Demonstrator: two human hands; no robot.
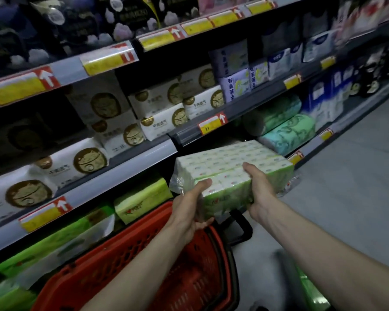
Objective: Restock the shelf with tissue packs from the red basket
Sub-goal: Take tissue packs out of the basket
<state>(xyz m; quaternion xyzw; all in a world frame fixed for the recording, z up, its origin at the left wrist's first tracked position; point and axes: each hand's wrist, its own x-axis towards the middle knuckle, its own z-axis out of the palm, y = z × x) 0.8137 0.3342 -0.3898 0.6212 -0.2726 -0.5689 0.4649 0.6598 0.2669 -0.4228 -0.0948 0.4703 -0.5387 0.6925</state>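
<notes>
Currently the shelf (130, 167) carries white and green packs, and the red basket (112, 261) sits just before it. The tissue pack (229, 162) is above the basket's far end, at the lower tier's opening. The left hand (191, 207) and right hand (259, 189) each grasp its near end, thumbs on top.

Left arm: bare forearm, reaching forward from the lower centre.
Left hand (192, 206): grips the tissue pack (229, 162), thumb on top, fingers beneath.
Right arm: bare, extended from the lower right.
Right hand (259, 189): grips the pack likewise.
</notes>
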